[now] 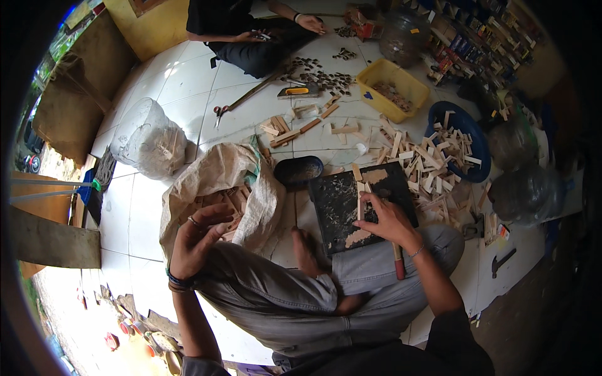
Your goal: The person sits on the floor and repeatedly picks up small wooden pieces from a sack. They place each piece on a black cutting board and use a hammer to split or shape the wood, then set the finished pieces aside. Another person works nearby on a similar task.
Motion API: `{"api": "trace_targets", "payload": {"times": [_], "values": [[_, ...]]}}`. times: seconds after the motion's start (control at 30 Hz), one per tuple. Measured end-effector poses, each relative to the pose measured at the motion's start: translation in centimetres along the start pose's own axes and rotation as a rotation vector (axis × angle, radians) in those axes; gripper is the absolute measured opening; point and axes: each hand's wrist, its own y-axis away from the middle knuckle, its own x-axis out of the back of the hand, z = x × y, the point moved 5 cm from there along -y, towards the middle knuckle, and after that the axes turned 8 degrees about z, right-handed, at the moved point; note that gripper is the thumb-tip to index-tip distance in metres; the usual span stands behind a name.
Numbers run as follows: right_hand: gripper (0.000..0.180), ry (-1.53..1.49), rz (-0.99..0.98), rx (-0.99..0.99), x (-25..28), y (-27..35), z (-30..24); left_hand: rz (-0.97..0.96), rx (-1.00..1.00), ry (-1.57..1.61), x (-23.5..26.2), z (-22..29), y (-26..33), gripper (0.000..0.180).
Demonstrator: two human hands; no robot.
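My right hand point(390, 220) is closed on a small pale wooden strip point(360, 203), its thumb and fingers pinching the strip over a dark board point(332, 213). Shavings and scraps of tan material lie on that board, which rests by my crossed legs. A red-handled tool point(399, 262) sticks out from its near edge, the tool's other end hidden. My left hand point(197, 238) hovers over the near side of a white woven sack point(266, 203), fingers bent and apart from the thumb, nothing visible between them. Reddish-brown wood pieces point(235, 203) show inside the sack.
Loose wooden pieces point(420, 160) heap beside a blue basin point(480, 135). Beyond are a yellow tub point(364, 75), scissors point(219, 113) and a dark oval dish point(316, 168). A cloudy plastic container point(147, 141) stands left, a hammer point(501, 262) lies right. Another person point(241, 37) sits opposite.
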Motion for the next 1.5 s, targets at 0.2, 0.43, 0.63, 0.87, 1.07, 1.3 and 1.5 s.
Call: {"api": "trace_targets", "payload": {"times": [0.2, 0.43, 0.63, 0.87, 1.07, 1.3, 1.5], "values": [[0.059, 0.090, 0.118, 0.078, 1.6, 0.2, -1.5, 0.389, 0.063, -0.030, 9.9, -7.0, -0.3, 0.039], [0.053, 0.088, -0.146, 0.057, -0.5, -0.5, -4.6, 0.194, -0.079, -0.686, 11.4, -17.4, -1.7, 0.021], [0.061, 0.156, -0.232, -0.071, -1.5, -1.4, -3.5, 0.278, 0.080, -1.039, 11.9, -26.4, -5.1, 0.020], [0.058, 0.032, -0.179, -0.045, -1.5, -0.4, -2.3, 0.186, 0.175, -0.926, 13.3, -33.5, -6.1, 0.037], [0.056, 0.004, -0.008, -0.113, -1.5, 1.9, -1.9, 0.012, 0.130, -0.947, 14.1, -25.7, -4.6, 0.041], [0.054, -0.064, 0.031, -0.177, -1.2, 2.1, -2.8, 0.317, 0.389, 0.338, 10.7, -14.8, -3.1, 0.058], [0.055, -0.066, -0.022, -0.255, -1.2, 2.5, -3.2, 0.208, 0.289, 0.356, 8.9, -6.7, -4.5, 0.060]]}}
